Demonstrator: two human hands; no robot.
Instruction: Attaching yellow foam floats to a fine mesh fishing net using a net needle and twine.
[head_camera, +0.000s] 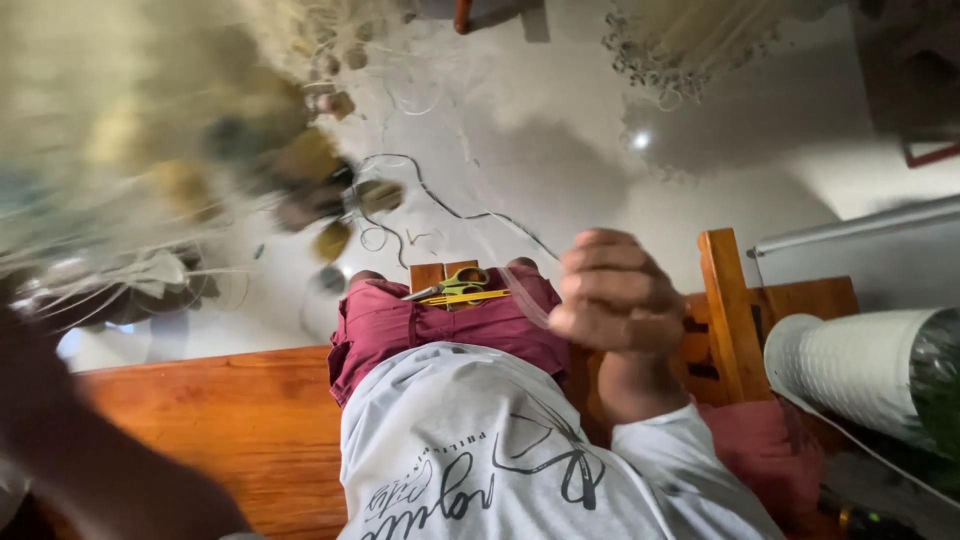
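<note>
My right hand (612, 295) is closed in a fist above my right thigh, gripping a thin clear line (525, 295) that runs across my lap. On my maroon shorts (400, 325) lie scissors with yellow-green handles (455, 283) and a flat yellow tool (468, 297). My left forearm (90, 450) crosses the lower left as a dark blur, with the hand itself past the frame's left edge. A pale fishing net with floats (150, 150) hangs blurred at the upper left.
I sit on a wooden bench (230, 420) over a grey floor (560, 150) strewn with loose cords. A white roll of mesh (860, 370) lies at the right. Another heap of netting (680, 45) sits at the top right.
</note>
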